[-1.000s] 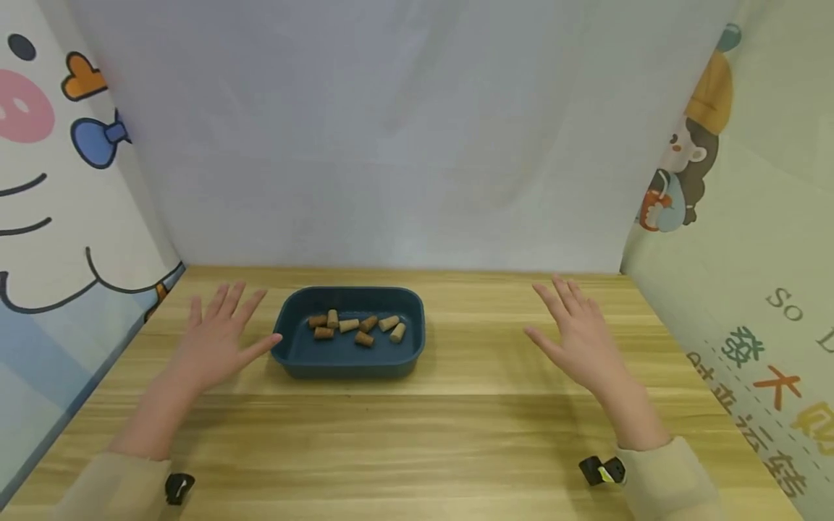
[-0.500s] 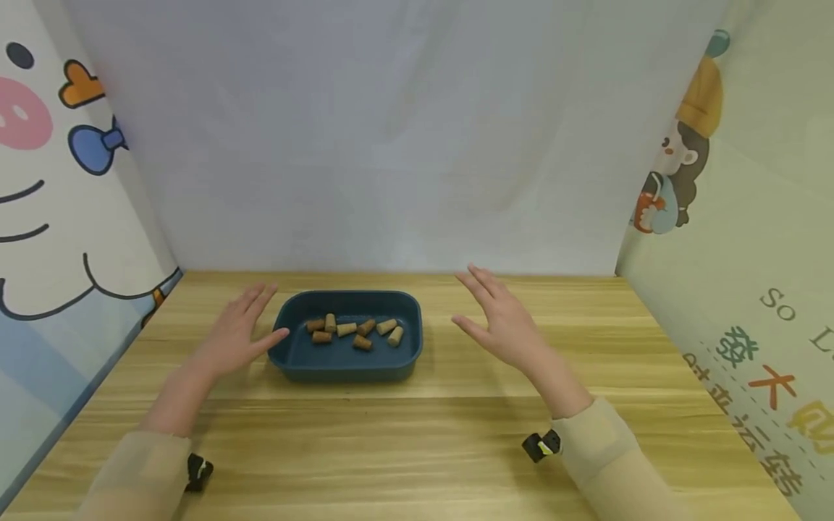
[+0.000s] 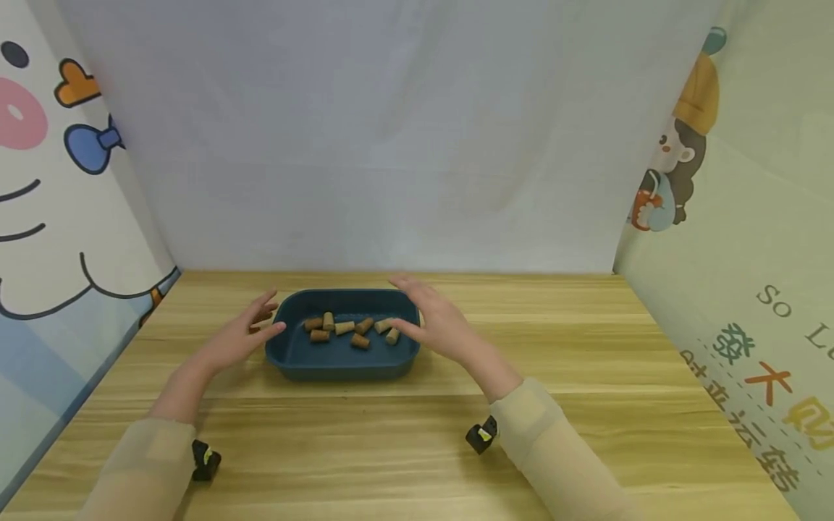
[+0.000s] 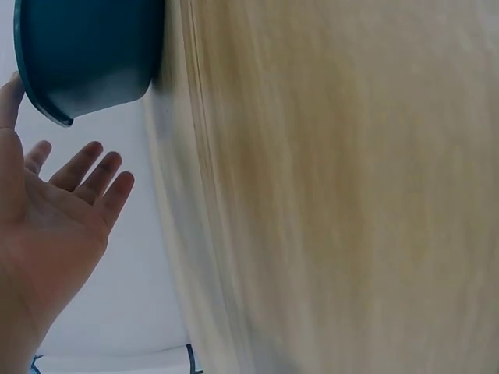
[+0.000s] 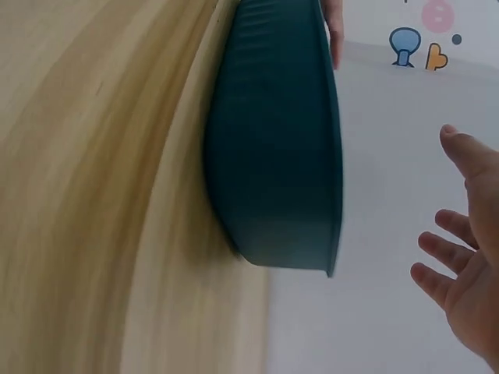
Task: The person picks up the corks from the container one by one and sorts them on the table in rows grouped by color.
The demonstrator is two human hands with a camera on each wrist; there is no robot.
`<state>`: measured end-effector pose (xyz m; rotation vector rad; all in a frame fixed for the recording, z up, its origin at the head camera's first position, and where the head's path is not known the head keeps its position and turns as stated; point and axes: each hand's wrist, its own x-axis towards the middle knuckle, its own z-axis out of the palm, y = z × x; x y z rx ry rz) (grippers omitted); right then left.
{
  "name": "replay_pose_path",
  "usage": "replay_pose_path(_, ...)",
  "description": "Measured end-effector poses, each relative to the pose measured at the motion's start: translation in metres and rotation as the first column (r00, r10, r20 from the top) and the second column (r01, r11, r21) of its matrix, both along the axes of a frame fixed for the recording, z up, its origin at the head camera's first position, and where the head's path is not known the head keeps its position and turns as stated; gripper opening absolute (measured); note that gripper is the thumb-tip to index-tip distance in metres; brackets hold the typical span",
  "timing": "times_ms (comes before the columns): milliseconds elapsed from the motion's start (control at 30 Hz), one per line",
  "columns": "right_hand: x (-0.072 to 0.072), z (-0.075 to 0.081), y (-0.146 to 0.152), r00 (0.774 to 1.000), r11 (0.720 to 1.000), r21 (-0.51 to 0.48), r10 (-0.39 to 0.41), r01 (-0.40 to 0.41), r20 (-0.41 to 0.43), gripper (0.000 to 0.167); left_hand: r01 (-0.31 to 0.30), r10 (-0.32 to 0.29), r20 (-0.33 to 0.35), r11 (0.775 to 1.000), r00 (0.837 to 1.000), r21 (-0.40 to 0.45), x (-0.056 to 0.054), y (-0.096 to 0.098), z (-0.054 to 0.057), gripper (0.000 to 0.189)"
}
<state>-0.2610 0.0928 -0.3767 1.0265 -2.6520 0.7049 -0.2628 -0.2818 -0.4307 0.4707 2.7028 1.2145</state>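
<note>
A dark teal rectangular tub [image 3: 345,372] stands on the wooden table, left of centre. Several short corks [image 3: 360,341], some brown and some paler, lie scattered on its floor. My left hand [image 3: 237,339] is at the tub's left end, fingers spread and slightly bent, thumb tip close to the rim. In the left wrist view the palm of the left hand [image 4: 58,214] faces the tub [image 4: 93,58] with nothing in it. Over the tub's right end hangs my right hand [image 3: 438,322], fingers extended and thumb apart, partly covering the rim and the pale corks there.
The wooden table [image 3: 417,449] reaches back to a plain white cloth [image 3: 391,145]. A cartoon-printed cloth [image 3: 78,210] closes off the left side, and a pale green printed cloth [image 3: 736,217] the right. Each sleeve carries a small black device [image 3: 482,434] at the cuff.
My right hand has swept left from the table's right side to above the tub's right end. The left hand has shifted slightly right and bent its fingers. Tub and corks stay put.
</note>
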Motion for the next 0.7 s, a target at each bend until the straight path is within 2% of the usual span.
replay_pose_path(133, -0.008, -0.01, -0.013, 0.999, 0.999, -0.017, 0.035, -0.034, 0.04, 0.067, 0.011, -0.017, 0.066, 0.995, 0.998, 0.098, -0.002, 0.0, 0.0, 0.077)
replay_pose_path(333, -0.02, -0.021, -0.029, 0.981, 0.987, -0.02, 0.161, -0.16, 0.112, 0.067, -0.003, -0.04, 0.186, 0.974, 0.982, 0.224, -0.004, 0.001, 0.001, 0.077)
replay_pose_path(533, -0.027, -0.027, -0.04, 0.944, 0.963, 0.052, 0.249, -0.266, 0.217, 0.069, 0.013, -0.079, 0.218, 0.957, 0.973, 0.291, -0.006, 0.002, 0.002, 0.07)
replay_pose_path(700, -0.032, -0.03, -0.044, 0.943, 0.954, 0.101, 0.256, -0.282, 0.215, 0.067, 0.007, -0.096, 0.244, 0.939, 0.965, 0.343, -0.005, 0.001, 0.0, 0.067)
